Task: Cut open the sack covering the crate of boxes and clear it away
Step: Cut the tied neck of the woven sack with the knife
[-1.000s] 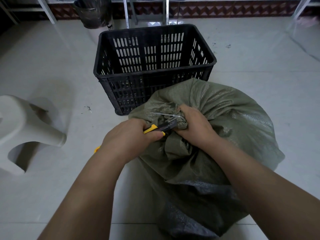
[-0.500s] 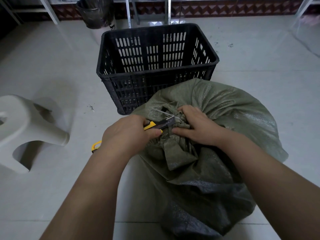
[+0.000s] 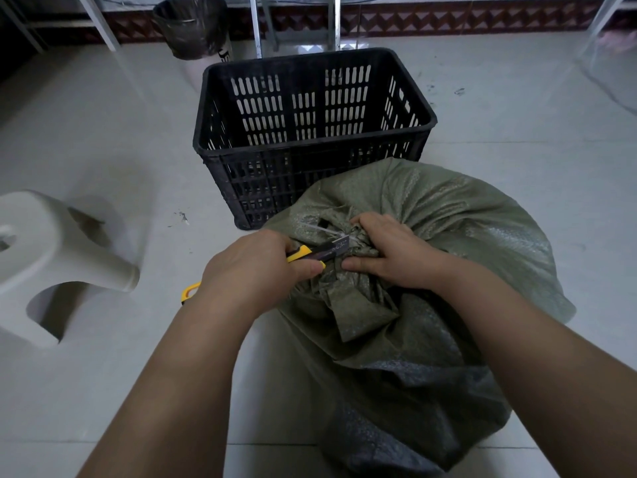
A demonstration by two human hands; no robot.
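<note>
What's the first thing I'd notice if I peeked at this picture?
A big green sack bulges at the centre and lower right, its neck bunched and bound with a white tie. The right hand grips that bunched neck while the left hand holds a yellow-and-black utility knife against it. Just behind the sack stands a black slatted crate.

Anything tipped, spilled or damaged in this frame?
The white stool at left lies tipped on its side. Dark debris specks on the floor left of the black crate. The knife and sack look normal.
</note>
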